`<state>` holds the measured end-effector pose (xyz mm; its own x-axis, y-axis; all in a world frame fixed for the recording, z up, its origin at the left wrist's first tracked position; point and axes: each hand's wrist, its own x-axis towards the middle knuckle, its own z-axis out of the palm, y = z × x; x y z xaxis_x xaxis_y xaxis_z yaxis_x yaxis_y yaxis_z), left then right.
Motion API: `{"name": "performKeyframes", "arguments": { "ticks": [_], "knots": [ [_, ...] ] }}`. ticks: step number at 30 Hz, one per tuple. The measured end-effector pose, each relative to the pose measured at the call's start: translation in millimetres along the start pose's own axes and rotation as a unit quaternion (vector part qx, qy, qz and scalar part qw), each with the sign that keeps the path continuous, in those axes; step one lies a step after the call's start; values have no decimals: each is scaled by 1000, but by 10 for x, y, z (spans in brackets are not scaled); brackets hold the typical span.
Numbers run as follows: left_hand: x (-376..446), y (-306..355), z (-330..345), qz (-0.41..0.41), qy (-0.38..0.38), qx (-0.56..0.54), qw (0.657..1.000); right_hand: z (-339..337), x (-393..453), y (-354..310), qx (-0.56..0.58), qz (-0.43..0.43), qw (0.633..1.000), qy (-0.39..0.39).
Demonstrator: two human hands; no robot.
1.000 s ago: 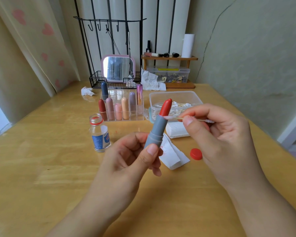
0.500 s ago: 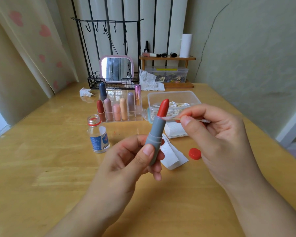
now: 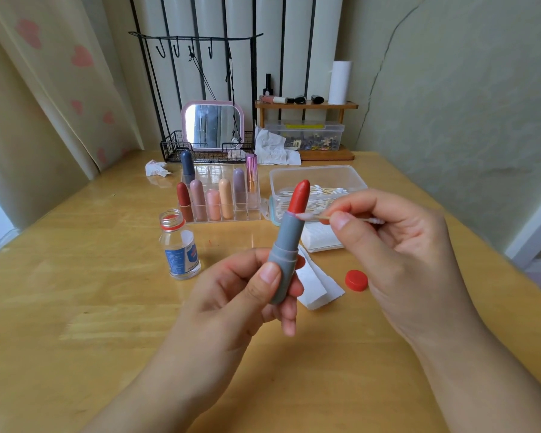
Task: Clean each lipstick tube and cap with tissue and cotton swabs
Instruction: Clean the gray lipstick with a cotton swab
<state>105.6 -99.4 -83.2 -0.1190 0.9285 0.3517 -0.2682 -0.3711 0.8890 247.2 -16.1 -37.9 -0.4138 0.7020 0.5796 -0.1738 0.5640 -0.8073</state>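
My left hand (image 3: 231, 295) grips the base of a grey lipstick tube (image 3: 286, 248) held upright above the table, its red stick (image 3: 300, 196) wound out. My right hand (image 3: 397, 251) pinches a cotton swab (image 3: 317, 216) whose white tip touches the tube's rim, just below the red stick. A folded white tissue (image 3: 317, 284) lies on the table behind my left fingers. Several other lipsticks stand in a clear organizer (image 3: 219, 198) further back.
A small open glass bottle (image 3: 180, 248) stands left of my hands; its red cap (image 3: 356, 280) lies to the right. A clear box of cotton swabs (image 3: 317, 182) sits behind, with a white pad (image 3: 320, 240) before it. Mirror (image 3: 212, 125), wire basket, crumpled tissues and a wooden shelf line the back.
Both hands have stayed close together; the tube has tilted slightly and the swab tip keeps rubbing along the tube's rim.
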Motion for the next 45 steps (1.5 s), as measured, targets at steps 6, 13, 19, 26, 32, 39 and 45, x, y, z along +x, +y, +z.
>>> {"name": "performKeyframes", "arguments": {
  "ticks": [6, 13, 19, 26, 32, 39, 45],
  "knots": [
    [13, -8, 7, -16, -33, -47, 998, -17, 27, 19, -1, -4, 1000, 6],
    [14, -26, 7, -57, -88, -163, 981, -17, 30, 30, 9, -3, 1000, 6],
    [29, -25, 4, -89, -114, -239, 960, -20, 49, 65, 5, -10, 1000, 11],
    [55, -14, -20, -134, -137, -318, 929, -12, 31, 57, 21, 7, 1000, 7],
    [18, -5, 15, -113, -139, -280, 943, 13, 12, 20, 0, 20, 1000, 6],
    [34, -14, 0, -95, -118, -289, 945, 4, -4, -21, -2, 4, 1000, 22],
    [58, -44, -10, -95, -105, -292, 946, 17, -36, -49, -25, -12, 999, 17]
  ]
}}
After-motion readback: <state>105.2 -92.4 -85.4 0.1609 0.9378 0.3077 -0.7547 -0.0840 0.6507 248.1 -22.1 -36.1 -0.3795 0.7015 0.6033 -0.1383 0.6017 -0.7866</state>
